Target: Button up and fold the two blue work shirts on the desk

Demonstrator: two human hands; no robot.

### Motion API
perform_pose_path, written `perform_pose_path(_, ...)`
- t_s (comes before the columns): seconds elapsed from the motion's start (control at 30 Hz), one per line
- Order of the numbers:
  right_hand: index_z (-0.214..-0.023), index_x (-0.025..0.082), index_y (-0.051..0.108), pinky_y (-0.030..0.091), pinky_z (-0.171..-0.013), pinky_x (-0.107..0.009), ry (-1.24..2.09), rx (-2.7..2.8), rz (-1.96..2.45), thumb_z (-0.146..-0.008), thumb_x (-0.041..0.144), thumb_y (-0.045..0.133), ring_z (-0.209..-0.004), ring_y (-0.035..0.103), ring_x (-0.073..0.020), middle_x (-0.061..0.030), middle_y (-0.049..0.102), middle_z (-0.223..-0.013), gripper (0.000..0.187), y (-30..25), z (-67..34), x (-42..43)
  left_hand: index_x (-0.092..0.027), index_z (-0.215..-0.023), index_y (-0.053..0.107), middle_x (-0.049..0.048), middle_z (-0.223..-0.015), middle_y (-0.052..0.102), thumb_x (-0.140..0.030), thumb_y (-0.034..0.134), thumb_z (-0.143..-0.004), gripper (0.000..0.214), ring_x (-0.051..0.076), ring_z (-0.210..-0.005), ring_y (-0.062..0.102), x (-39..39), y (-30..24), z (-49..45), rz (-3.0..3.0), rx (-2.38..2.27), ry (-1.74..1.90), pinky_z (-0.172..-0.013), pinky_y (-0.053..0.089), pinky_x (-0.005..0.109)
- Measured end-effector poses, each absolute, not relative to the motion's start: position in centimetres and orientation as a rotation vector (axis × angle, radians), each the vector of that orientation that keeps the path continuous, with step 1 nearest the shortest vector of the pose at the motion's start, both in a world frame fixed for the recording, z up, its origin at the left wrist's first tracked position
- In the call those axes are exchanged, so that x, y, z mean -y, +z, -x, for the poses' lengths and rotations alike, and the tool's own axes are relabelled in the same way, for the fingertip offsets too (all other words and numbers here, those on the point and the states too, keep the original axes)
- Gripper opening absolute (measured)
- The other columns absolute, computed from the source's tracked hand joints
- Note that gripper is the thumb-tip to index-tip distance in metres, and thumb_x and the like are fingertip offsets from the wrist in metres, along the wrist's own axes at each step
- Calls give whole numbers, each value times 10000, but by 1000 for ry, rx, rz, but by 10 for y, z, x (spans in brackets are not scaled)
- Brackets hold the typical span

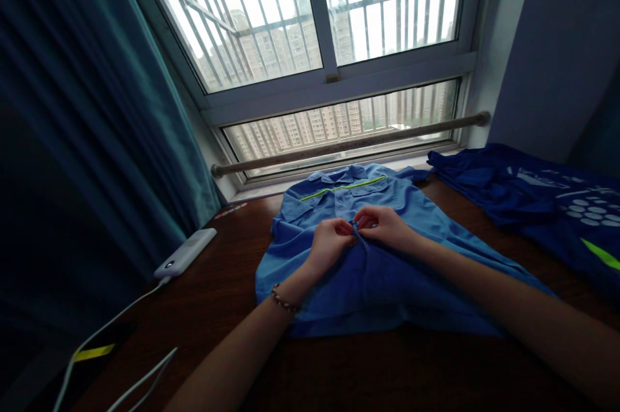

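A light blue work shirt (300, 257) lies spread on the dark wooden table, its collar toward the window and its hem toward me. A thin yellow-green stripe crosses its chest above the pockets. At the middle of the front, my left hand (333, 241) pinches the edge of the placket between thumb and fingers. My right hand (382, 226) grips the same placket just beside it, fingers bent together. The fabric is lifted into a small ridge between the two hands. Whether a button is between the fingertips is too small to tell.
A white power bank (186, 252) with a white cable (116, 318) sits at the left by the curtain (159, 115). Darker blue clothing (523, 199) lies at the right. A metal rail (349, 144) runs before the window beyond the table (227, 309).
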State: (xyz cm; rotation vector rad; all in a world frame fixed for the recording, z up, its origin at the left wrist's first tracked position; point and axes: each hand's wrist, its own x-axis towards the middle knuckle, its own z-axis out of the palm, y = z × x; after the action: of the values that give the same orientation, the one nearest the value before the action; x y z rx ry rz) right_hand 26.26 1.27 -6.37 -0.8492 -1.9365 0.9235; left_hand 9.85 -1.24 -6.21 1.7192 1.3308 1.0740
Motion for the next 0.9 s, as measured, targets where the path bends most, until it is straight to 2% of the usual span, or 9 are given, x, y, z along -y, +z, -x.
perform_pose_path(0.13,-837,143,600,439,-565,-208,764,2004,884,-658,125,575,-605,575,-118,3,610,-667,182,-63,-261,-8,-99,-692,647,49,-635,630,-56,639,-536,163,140,-583,580,16,-57,-103,-1482,-1322,1075,-565,458,220)
perform_pose_path(0.27,-874,141,589,401,-558,-205,503,2099,954,-667,85,546,-580,540,-112,8,578,-639,218,-61,-257,2,-80,-709,633,71,-672,627,-144,663,-590,139,135,-600,585,22,-51,-108,-1166,-1240,1069,-603,489,236)
perform_pose_path(0.5,-957,147,558,406,-691,-236,184,2142,1078,-730,79,476,-767,550,-154,-56,582,-846,250,-63,-248,19,-101,-673,593,39,-607,589,-217,787,-509,280,116,-551,558,25,-53,-112,-1083,-1197,1130,-518,460,198)
perform_pose_path(0.7,-1013,129,536,411,-769,-259,181,2065,1078,-756,79,453,-860,541,-171,-81,574,-928,275,-63,-246,23,-107,-691,570,23,-605,573,-224,801,-514,314,110,-541,554,24,-57,-112,-1013,-1188,1249,-500,454,190)
perform_pose_path(0.9,-911,156,555,429,-647,-245,434,1871,1006,-695,83,534,-654,534,-129,-23,586,-768,229,-61,-248,14,-117,-693,558,27,-632,585,-156,769,-569,248,119,-573,576,22,-53,-111,-849,-1174,1280,-544,484,210)
